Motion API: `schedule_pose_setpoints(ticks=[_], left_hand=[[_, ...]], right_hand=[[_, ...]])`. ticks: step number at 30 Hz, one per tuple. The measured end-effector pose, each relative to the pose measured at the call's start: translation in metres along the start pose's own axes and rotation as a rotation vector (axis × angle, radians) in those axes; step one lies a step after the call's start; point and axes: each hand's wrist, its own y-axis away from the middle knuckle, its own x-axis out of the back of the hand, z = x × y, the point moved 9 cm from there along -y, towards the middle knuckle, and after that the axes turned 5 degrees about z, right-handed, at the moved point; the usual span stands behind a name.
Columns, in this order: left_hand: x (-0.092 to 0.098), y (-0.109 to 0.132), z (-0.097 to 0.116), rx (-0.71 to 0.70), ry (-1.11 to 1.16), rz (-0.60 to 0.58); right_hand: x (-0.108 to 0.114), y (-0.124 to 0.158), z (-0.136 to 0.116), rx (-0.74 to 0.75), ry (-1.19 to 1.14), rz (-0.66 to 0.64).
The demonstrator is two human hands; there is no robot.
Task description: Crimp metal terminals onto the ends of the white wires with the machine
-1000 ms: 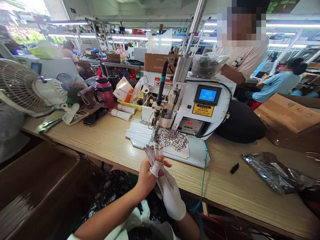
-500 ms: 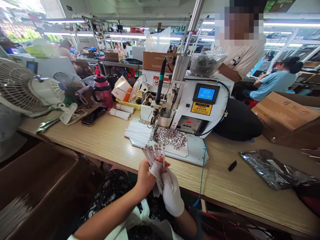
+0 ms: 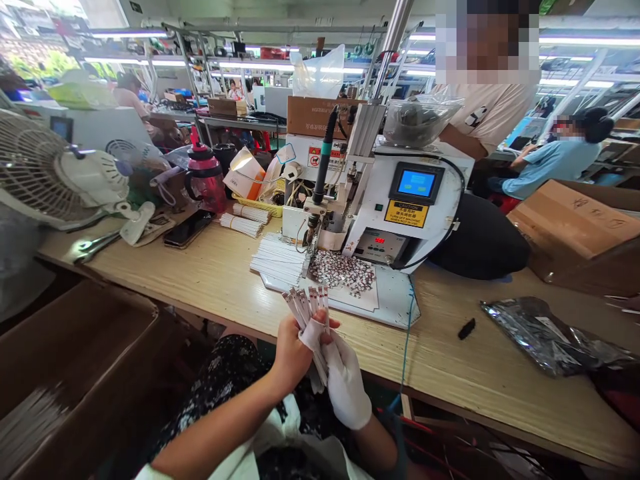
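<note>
Item: a bundle of flat white strips (image 3: 307,308), held upright just above the near edge of a pale wooden workbench (image 3: 465,353). Held narrow around it by the bare left hand (image 3: 295,350); pressed against it from 4 o'clock by the white-gloved right hand (image 3: 345,390). Step judged as hand-sorting. At 12 o'clock: a stack of similar strips (image 3: 277,262). At 1 o'clock: a white benchtop machine (image 3: 400,207). The next move is judged to call for lifting over the bench edge. Room for moving is judged to lie toward 3 o'clock, as far as a foil bag (image 3: 540,337).
</note>
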Motion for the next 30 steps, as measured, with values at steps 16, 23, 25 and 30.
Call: schedule_pose_setpoints(ticks=[16, 23, 25, 30], left_hand=[[0.004, -0.001, -0.002, -0.069, 0.039, -0.031], [0.004, 0.000, 0.000, -0.091, 0.020, -0.034], [0.003, 0.000, 0.000, -0.096, 0.018, -0.044], [0.003, -0.002, -0.001, -0.101, 0.016, -0.048]], right_hand=[[0.004, 0.002, -0.003, -0.025, -0.004, 0.095], [0.004, 0.004, 0.010, -0.078, -0.047, 0.120], [0.005, 0.005, 0.015, -0.093, -0.055, 0.135], [0.003, 0.003, 0.010, -0.065, -0.087, 0.119]])
